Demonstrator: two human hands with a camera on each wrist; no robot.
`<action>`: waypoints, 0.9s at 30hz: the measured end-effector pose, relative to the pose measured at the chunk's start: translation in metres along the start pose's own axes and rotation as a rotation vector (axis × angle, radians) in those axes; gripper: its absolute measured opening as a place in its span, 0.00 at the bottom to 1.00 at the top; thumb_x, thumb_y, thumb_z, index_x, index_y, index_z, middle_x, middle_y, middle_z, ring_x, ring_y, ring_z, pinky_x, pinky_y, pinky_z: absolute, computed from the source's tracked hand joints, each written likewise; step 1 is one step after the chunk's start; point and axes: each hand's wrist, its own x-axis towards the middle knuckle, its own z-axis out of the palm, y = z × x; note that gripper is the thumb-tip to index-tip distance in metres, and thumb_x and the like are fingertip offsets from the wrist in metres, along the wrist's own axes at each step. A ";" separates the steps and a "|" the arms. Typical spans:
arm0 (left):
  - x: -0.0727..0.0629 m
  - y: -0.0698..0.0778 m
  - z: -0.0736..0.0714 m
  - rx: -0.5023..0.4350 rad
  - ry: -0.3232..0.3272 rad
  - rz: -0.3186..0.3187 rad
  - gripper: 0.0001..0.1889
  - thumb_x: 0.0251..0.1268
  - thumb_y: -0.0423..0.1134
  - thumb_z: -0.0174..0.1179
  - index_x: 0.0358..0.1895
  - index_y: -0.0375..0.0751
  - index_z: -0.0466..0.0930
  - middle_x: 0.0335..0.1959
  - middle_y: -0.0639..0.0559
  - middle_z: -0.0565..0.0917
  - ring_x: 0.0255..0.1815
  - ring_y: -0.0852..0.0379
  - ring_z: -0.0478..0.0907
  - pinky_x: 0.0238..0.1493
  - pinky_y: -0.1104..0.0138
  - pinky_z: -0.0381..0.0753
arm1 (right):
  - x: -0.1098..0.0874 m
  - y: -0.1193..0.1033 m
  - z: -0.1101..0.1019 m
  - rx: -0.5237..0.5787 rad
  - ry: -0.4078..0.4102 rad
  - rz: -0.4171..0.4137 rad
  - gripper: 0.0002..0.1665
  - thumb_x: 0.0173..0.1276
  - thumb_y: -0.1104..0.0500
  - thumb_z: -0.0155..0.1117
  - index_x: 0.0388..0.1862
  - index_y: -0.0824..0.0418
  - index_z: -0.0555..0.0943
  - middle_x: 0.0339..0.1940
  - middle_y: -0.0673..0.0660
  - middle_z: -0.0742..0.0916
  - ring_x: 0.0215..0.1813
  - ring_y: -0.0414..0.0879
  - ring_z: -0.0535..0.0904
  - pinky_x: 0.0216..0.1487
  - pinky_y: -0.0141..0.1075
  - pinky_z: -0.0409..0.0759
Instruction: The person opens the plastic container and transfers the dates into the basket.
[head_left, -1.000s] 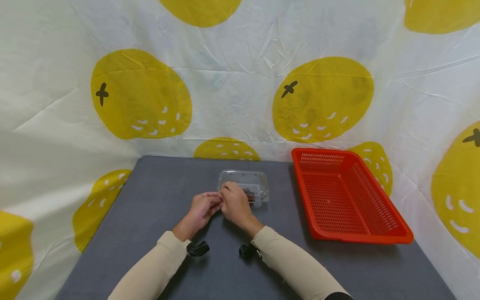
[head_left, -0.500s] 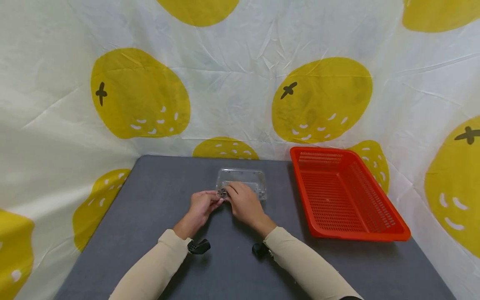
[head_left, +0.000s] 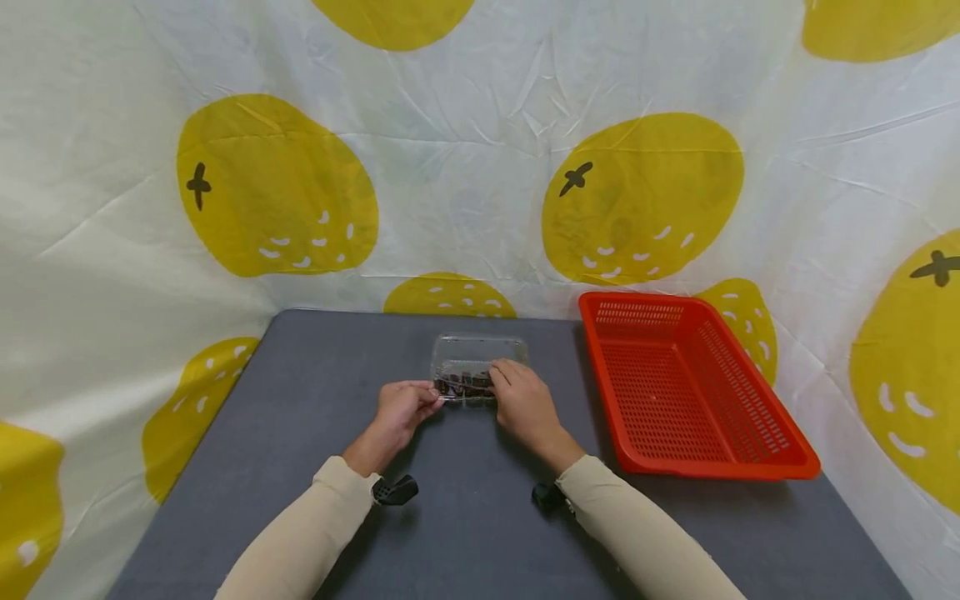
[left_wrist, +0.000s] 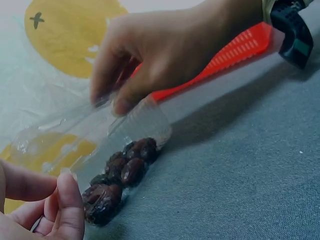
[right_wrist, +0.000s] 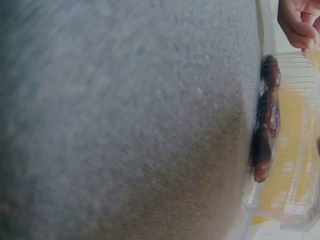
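Note:
A clear plastic clamshell container [head_left: 480,346] stands on the table in front of both hands. Dark, wrinkled dates [left_wrist: 132,170] lie in its front part, seen through the clear wall. At the front left corner, my left hand [head_left: 401,412] pinches the thin plastic edge between thumb and fingertips. My right hand [head_left: 525,404] holds the upper edge nearer the right end, thumb toward me and fingers on the far side in the left wrist view. In the right wrist view the dates [right_wrist: 270,115] sit in a row along the container's bottom, with part of the left hand [right_wrist: 300,22] above.
A red perforated plastic basket [head_left: 660,400] stands at the right on the grey table [head_left: 345,350]. Behind the table's back edge hangs a white cloth [head_left: 465,167] with big yellow fruit prints. Each wrist carries a small black device [head_left: 396,492].
My right hand has moved rightward along the container's front edge, away from my left hand, uncovering the dates. My left hand keeps its pinch at the left corner, almost unmoved.

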 end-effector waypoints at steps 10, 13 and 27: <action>-0.001 0.000 -0.001 0.010 -0.005 -0.027 0.19 0.62 0.17 0.59 0.58 0.16 0.76 0.35 0.41 0.87 0.30 0.58 0.86 0.36 0.69 0.89 | -0.005 0.001 -0.007 0.127 0.035 0.164 0.13 0.63 0.65 0.76 0.47 0.62 0.88 0.50 0.59 0.92 0.58 0.61 0.87 0.61 0.54 0.87; -0.003 0.000 0.001 0.022 -0.008 -0.041 0.20 0.63 0.17 0.59 0.59 0.16 0.76 0.37 0.41 0.87 0.31 0.57 0.86 0.36 0.69 0.89 | -0.006 0.003 -0.008 0.139 0.064 0.163 0.12 0.62 0.66 0.75 0.45 0.60 0.88 0.48 0.58 0.92 0.57 0.61 0.88 0.60 0.52 0.88; -0.001 0.001 -0.001 0.031 0.008 -0.020 0.20 0.62 0.16 0.59 0.59 0.15 0.76 0.37 0.40 0.87 0.29 0.59 0.85 0.34 0.70 0.88 | 0.005 0.015 -0.016 0.086 0.061 0.208 0.13 0.59 0.70 0.71 0.42 0.60 0.88 0.42 0.57 0.92 0.47 0.58 0.90 0.37 0.54 0.91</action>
